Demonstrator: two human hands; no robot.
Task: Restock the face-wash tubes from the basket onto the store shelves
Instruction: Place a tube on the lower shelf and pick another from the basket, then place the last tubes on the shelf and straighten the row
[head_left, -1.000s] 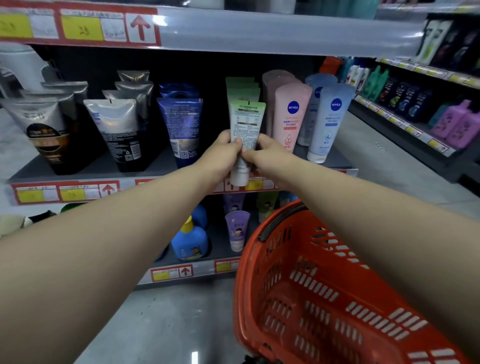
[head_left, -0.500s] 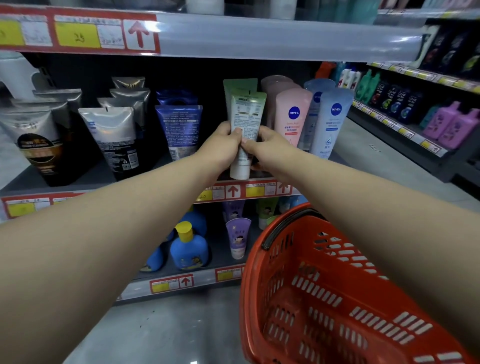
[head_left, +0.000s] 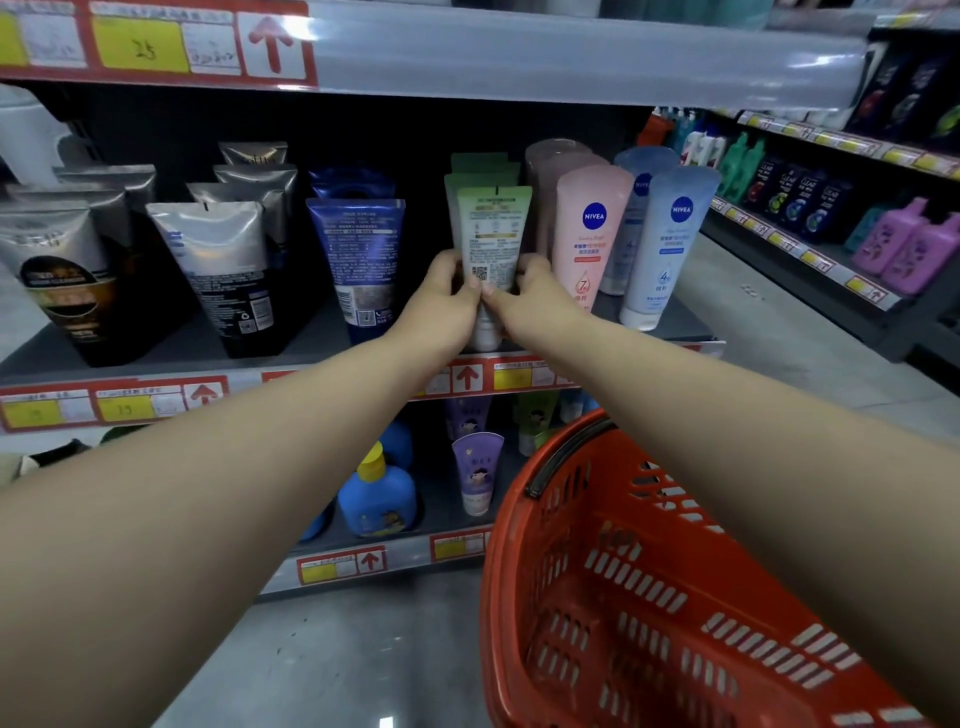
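Both hands are being used on one thing here. The left hand (head_left: 449, 296) and the right hand (head_left: 535, 296) are being clamped round a pale green plastic face-wash tube with a white cap (head_left: 493, 228). It is being pinched low on its body, with the thumbs meeting across the printed back label and the fingers curled round either side.

The tube is being held upright, cap down, just left of the pink plastic tube with the round blue badge (head_left: 589, 228), directly in front of a row of matching green tubes (head_left: 480, 166). Its cap is being held at the front edge of the grey shelf board (head_left: 182, 348). Whether it is touching the board cannot be told, since the hands are covering it.

Further left of the pink tube, a dark blue tube (head_left: 358, 249) is being displayed.

Below the pink tube and nearer the camera, the red slotted plastic basket (head_left: 649, 597) is being seen beneath the right forearm. No tube is being made out in the part in view. On that showing, the restocking is being judged nearly finished, with setting down and letting go of this tube left.
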